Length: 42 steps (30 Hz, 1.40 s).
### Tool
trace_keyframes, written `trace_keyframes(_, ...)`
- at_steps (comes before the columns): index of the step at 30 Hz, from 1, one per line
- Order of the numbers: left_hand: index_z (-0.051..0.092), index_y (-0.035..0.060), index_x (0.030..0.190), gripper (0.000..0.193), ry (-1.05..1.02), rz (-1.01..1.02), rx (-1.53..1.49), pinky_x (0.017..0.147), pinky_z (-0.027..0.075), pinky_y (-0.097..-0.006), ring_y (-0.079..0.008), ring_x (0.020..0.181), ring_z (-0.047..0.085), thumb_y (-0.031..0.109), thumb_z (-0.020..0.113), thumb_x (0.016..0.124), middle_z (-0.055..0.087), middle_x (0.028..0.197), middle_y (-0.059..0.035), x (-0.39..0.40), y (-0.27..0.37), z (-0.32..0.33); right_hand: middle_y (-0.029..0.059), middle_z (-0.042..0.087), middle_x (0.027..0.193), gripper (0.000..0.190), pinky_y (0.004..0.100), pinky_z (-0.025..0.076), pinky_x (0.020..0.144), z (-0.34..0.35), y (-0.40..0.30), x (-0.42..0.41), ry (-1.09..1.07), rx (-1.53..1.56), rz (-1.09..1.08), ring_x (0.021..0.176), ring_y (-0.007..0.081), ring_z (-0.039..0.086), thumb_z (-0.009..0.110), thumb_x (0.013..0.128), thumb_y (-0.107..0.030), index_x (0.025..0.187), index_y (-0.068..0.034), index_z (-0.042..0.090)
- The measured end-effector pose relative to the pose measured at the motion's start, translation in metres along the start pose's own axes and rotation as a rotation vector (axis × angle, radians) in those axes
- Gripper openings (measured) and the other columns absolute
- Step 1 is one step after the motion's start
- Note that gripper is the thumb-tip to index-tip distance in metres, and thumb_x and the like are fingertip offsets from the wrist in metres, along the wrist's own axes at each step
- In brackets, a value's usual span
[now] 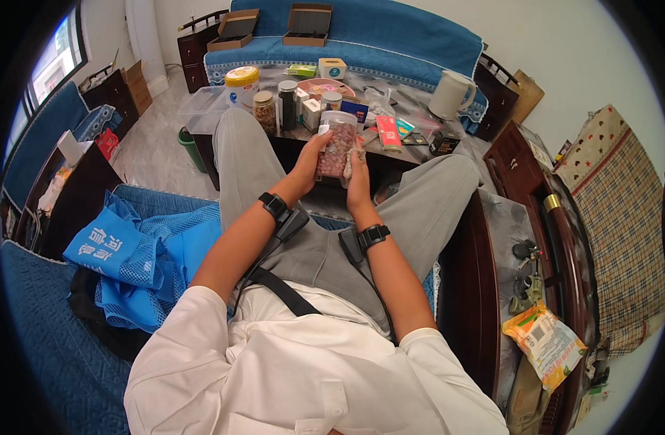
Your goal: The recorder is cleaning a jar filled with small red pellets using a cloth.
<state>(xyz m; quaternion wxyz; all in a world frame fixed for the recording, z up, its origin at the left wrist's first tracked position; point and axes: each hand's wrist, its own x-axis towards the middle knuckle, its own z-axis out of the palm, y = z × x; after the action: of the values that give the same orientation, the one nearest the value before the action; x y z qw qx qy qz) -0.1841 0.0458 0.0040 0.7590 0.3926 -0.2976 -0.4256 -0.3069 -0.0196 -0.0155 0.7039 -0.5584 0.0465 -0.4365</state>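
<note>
My left hand (309, 161) grips the left side of a clear plastic jar (337, 145) filled with small pinkish-red pieces. On the jar's right side lies my right hand (358, 179), which also holds a crumpled pale cloth (350, 166) against it. The jar is upright between my knees, at the near edge of the coffee table. Behind it are a jar with a silver lid (331, 100), white boxes (311, 113) and a dark blue box (356, 109). Left of these stand a dark jar (287, 106) and a glass jar of brownish dried pieces (264, 113).
A white-and-yellow tin (242, 89) and a clear plastic bin (202, 109) stand at the table's left. Further right are a red packet (388, 133) and a cream electric kettle (448, 95). A green bin (191, 149) stands on the floor; a blue mesh bag (142, 244) lies beside me.
</note>
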Motion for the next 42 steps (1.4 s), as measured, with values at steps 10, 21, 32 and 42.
trace_keyframes(10, 0.053, 0.0074, 0.129, 0.044, 0.065, 0.032, -0.122, 0.092, 0.051, -0.0322, -0.0154, 0.102, 0.065, 0.041, 0.054, 0.101, 0.064, 0.114, -0.0049, -0.004, 0.005, 0.007, 0.0150, 0.034, 0.156, 0.056, 0.0342, 0.022, 0.119, 0.005, -0.014, -0.004, -0.035, -0.244, -0.175, 0.145, 0.0244, 0.031, 0.043, 0.103, -0.025, 0.152, 0.001, 0.034)
trace_keyframes(21, 0.056, 0.0073, 0.132, 0.050, 0.008, -0.015, -0.104, 0.095, 0.051, -0.0342, -0.0161, 0.107, 0.065, 0.046, 0.047, 0.103, 0.067, 0.121, -0.0077, -0.006, 0.003, 0.008, 0.0149, 0.033, 0.157, 0.055, 0.0357, 0.020, 0.120, 0.004, -0.014, -0.003, -0.014, -0.317, -0.248, 0.146, 0.0263, 0.030, 0.043, 0.102, -0.021, 0.153, -0.001, 0.034)
trace_keyframes(32, 0.050, 0.0057, 0.129, 0.046, 0.077, 0.136, -0.014, 0.087, 0.051, -0.0299, -0.0132, 0.098, 0.063, 0.036, 0.062, 0.096, 0.062, 0.111, -0.0044, -0.005, 0.005, 0.009, 0.0106, 0.034, 0.156, 0.059, 0.0316, 0.024, 0.118, 0.003, -0.004, -0.001, -0.084, -0.063, 0.002, 0.142, 0.0192, 0.034, 0.042, 0.106, -0.031, 0.155, 0.000, 0.029)
trace_keyframes(42, 0.052, 0.0048, 0.128, 0.045, 0.036, 0.101, -0.005, 0.088, 0.051, -0.0301, -0.0130, 0.100, 0.063, 0.036, 0.062, 0.097, 0.063, 0.112, -0.0055, -0.006, 0.007, 0.008, 0.0180, 0.028, 0.160, 0.062, 0.0371, 0.014, 0.122, 0.010, -0.032, -0.010, -0.126, -0.427, -0.315, 0.151, 0.0288, 0.022, 0.047, 0.097, -0.023, 0.152, 0.002, 0.034)
